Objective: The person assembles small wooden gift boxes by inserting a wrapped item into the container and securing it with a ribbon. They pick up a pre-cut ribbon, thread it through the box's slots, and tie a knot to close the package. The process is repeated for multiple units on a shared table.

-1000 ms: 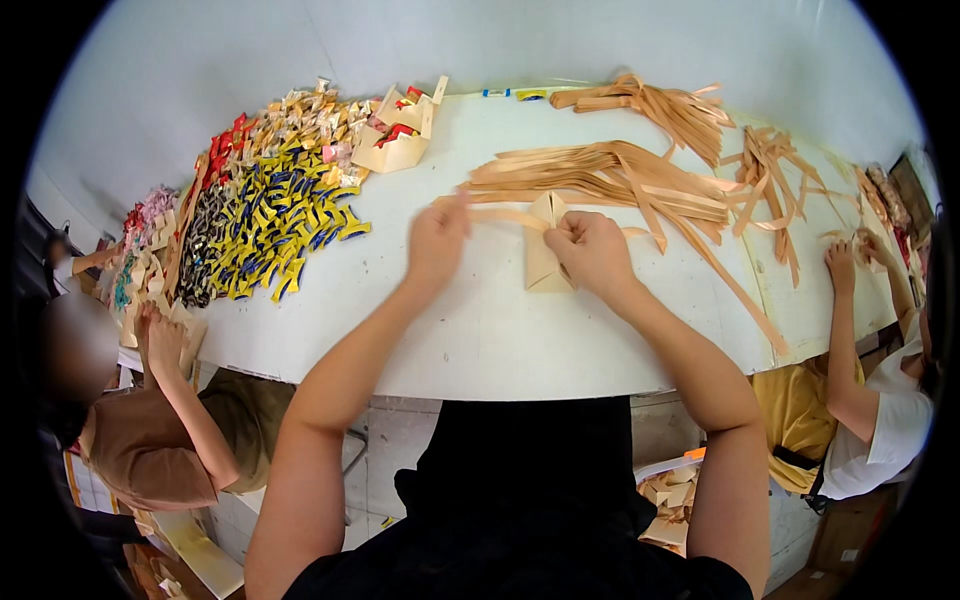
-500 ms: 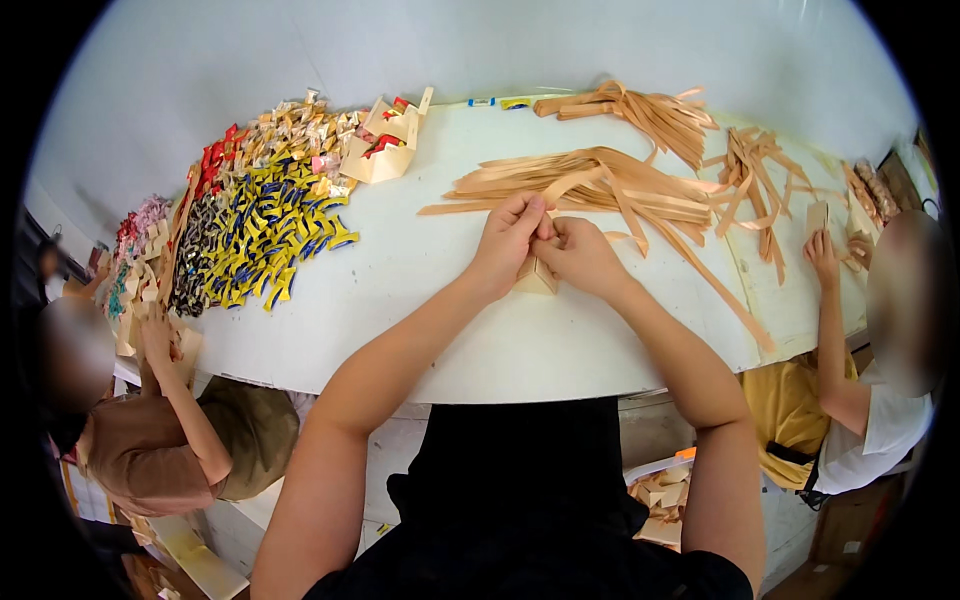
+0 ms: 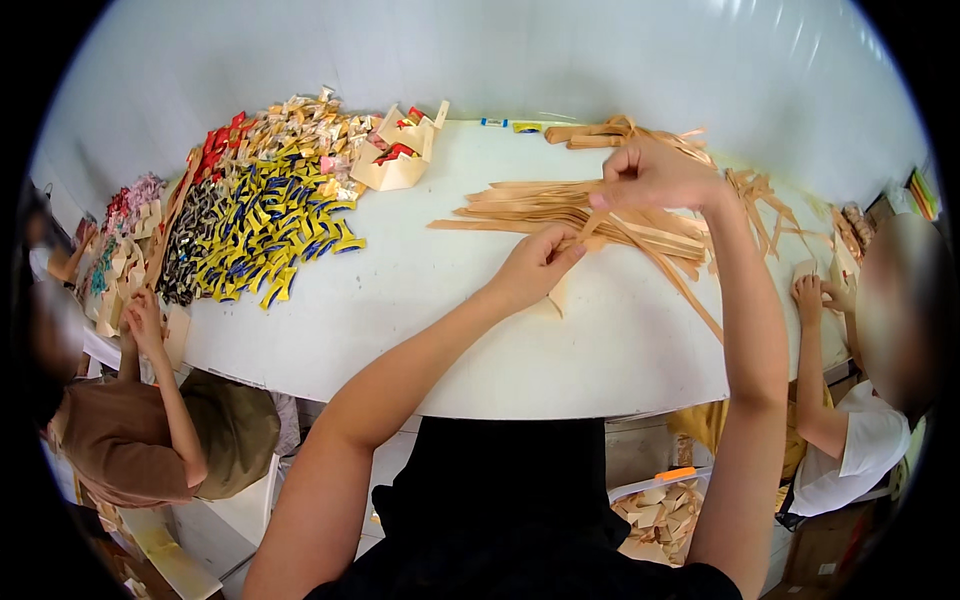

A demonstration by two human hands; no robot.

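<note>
My left hand is closed in a pinch over a small cream box, mostly hidden under the fingers, and on the tan ribbon at its top. Higher up and to the right, my right hand pinches a strand of this ribbon between thumb and fingertips. The strand runs short between both hands. Just behind them lies a flat bundle of tan ribbons, partly covered by my right hand and forearm.
A heap of yellow-and-blue wrapped sweets covers the left of the white table. Open cream boxes with red sweets stand beside it. More ribbons lie at the back. A bin of cream boxes sits below right. People work at both sides.
My right hand has moved away from my left, up and to the right, with the ribbon pinched. My left hand has shifted slightly right, still at the box. The view has shifted a little.
</note>
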